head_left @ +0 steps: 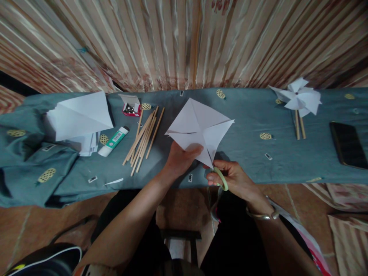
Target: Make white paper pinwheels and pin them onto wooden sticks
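Between the two hands, just above the grey-green cloth printed with yellow pineapples (247, 165), is a square white paper sheet (202, 124), turned cornerwise. Slits run inward from its left, right and near corners; towards the far corner a line shows, and whether it is cut or only creased I cannot tell. The sheet looks thin and crisp, its flaps lifting slightly along the slits, the middle uncut. The left hand (182, 158) is closed on its near-left edge, thumb on top. The right hand (231, 176) is curled round the pale green scissors handle (222, 180) at the near corner; the blades are mostly hidden. Well to the right hand's right lies finished white paper pinwheel work (300, 99) with two sticks; left of the left hand, loose wooden sticks (145, 138) and a white paper stack (83, 117) remain unassembled.
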The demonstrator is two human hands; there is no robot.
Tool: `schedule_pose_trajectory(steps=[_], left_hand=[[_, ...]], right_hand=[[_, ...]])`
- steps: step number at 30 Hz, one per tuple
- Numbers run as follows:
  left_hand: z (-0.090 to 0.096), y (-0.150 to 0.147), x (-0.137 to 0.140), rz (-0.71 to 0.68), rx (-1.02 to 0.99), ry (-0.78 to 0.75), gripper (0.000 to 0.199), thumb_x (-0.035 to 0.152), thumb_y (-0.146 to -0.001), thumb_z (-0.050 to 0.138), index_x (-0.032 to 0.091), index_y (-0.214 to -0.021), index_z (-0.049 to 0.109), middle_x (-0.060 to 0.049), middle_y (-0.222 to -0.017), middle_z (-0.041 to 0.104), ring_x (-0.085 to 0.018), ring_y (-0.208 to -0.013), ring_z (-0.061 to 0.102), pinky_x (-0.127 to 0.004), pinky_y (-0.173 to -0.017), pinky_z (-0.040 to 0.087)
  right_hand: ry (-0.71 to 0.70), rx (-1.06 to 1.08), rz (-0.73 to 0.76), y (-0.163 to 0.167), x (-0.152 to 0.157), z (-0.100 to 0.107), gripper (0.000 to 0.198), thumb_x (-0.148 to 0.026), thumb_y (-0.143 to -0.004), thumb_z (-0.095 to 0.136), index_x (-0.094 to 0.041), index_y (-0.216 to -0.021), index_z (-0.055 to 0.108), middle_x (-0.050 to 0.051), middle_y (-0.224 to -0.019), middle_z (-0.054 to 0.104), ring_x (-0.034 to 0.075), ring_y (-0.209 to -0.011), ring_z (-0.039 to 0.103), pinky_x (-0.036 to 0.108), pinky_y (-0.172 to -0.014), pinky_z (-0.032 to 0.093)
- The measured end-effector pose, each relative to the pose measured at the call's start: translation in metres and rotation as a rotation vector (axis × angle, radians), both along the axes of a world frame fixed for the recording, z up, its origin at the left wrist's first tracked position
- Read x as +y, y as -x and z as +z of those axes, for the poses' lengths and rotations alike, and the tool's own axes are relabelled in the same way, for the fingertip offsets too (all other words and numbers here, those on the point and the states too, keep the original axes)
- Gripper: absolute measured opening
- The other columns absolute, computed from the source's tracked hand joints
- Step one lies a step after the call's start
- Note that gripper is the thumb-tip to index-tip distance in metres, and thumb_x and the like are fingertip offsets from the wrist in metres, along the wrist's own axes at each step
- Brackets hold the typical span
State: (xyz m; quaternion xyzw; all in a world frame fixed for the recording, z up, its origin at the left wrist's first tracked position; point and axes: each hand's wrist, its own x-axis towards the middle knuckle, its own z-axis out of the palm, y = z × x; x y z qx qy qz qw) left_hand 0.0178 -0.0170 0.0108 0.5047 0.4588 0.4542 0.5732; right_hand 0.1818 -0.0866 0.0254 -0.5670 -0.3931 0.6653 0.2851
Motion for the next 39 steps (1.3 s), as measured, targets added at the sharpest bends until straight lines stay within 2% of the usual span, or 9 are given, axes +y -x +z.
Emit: schedule_pose_trajectory(steps=[7,10,12,15,21,27,31,36,39], left_hand=[[0.002,0.01,0.003,0.049,-0.037,-0.001,0.029,0.028,-0.067,0.071,0.017,-0.093,0.065,-0.007,-0.098,0.072,-0.023,-0.097,0.066,-0.04,-0.092,0.05],[0.002,0.019,0.005,0.051,-0.05,-0.002,0.032,0.029,-0.067,0.071,0.018,-0.097,0.065,-0.006,-0.093,0.072,-0.025,-0.102,0.065,-0.043,-0.096,0.05],[0.001,0.025,0.005,0.05,-0.047,-0.01,0.037,0.029,-0.067,0.071,0.018,-0.101,0.064,-0.006,-0.09,0.072,-0.025,-0.103,0.065,-0.043,-0.096,0.05],[-0.002,0.032,0.003,0.068,-0.069,-0.003,0.043,0.027,-0.064,0.074,0.017,-0.104,0.063,-0.007,-0.093,0.072,-0.024,-0.098,0.066,-0.042,-0.092,0.052],[-0.016,0.028,-0.012,0.073,-0.139,0.182,0.043,0.027,-0.059,0.078,0.017,-0.098,0.065,-0.009,-0.1,0.073,-0.024,-0.092,0.067,-0.043,-0.089,0.053],[-0.021,0.015,-0.025,0.03,-0.19,0.296,0.044,0.024,-0.056,0.08,0.016,-0.097,0.066,-0.01,-0.105,0.074,-0.025,-0.098,0.068,-0.043,-0.095,0.052],[-0.014,0.017,-0.029,-0.059,-0.212,0.31,0.039,0.025,-0.06,0.08,0.015,-0.096,0.067,-0.011,-0.104,0.074,-0.025,-0.1,0.069,-0.042,-0.096,0.052],[-0.016,0.041,-0.026,-0.117,-0.131,0.202,0.069,0.029,-0.066,0.079,0.017,-0.129,0.053,-0.015,-0.127,0.066,-0.028,-0.116,0.064,-0.046,-0.101,0.05],[-0.018,0.06,-0.02,0.023,0.126,-0.1,0.077,0.035,-0.078,0.071,0.021,-0.145,0.036,-0.018,-0.146,0.05,-0.031,-0.132,0.051,-0.051,-0.105,0.046]], right_hand=[[0.107,-0.015,0.158,-0.013,-0.006,0.006,0.052,-0.052,-0.057,0.086,-0.016,-0.089,0.065,-0.004,-0.059,0.061,0.009,-0.051,0.054,0.02,-0.048,0.038],[0.047,-0.096,0.226,-0.03,-0.01,0.009,0.046,-0.05,-0.061,0.085,-0.016,-0.087,0.067,-0.006,-0.056,0.054,0.006,-0.048,0.045,0.02,-0.046,0.032],[-0.011,-0.172,0.214,-0.044,-0.014,0.008,0.045,-0.052,-0.065,0.081,-0.017,-0.091,0.069,-0.005,-0.06,0.057,0.008,-0.05,0.047,0.022,-0.047,0.034],[-0.118,-0.437,0.097,-0.065,-0.018,0.002,0.052,-0.057,-0.068,0.076,-0.019,-0.103,0.069,0.001,-0.068,0.066,0.015,-0.055,0.057,0.027,-0.05,0.041],[-0.354,-1.184,-0.21,-0.077,-0.013,-0.004,0.064,-0.063,-0.081,0.059,-0.017,-0.125,0.061,0.014,-0.085,0.076,0.031,-0.071,0.07,0.041,-0.063,0.051],[-0.433,-1.403,-0.197,-0.073,-0.004,-0.008,0.066,-0.052,-0.088,0.053,-0.008,-0.136,0.049,0.019,-0.095,0.076,0.035,-0.087,0.073,0.041,-0.07,0.053],[-0.422,-1.529,-0.176,-0.074,-0.001,-0.014,0.069,-0.047,-0.086,0.058,-0.004,-0.138,0.045,0.021,-0.094,0.075,0.036,-0.084,0.072,0.041,-0.07,0.052],[-0.488,-1.564,-0.126,-0.083,-0.002,-0.013,0.054,-0.047,-0.091,0.052,-0.008,-0.128,0.056,0.021,-0.097,0.074,0.034,-0.083,0.071,0.042,-0.07,0.051],[-0.568,-1.586,-0.15,-0.085,-0.003,-0.009,0.045,-0.044,-0.095,0.045,-0.01,-0.118,0.064,0.023,-0.105,0.072,0.036,-0.093,0.068,0.046,-0.079,0.051]])
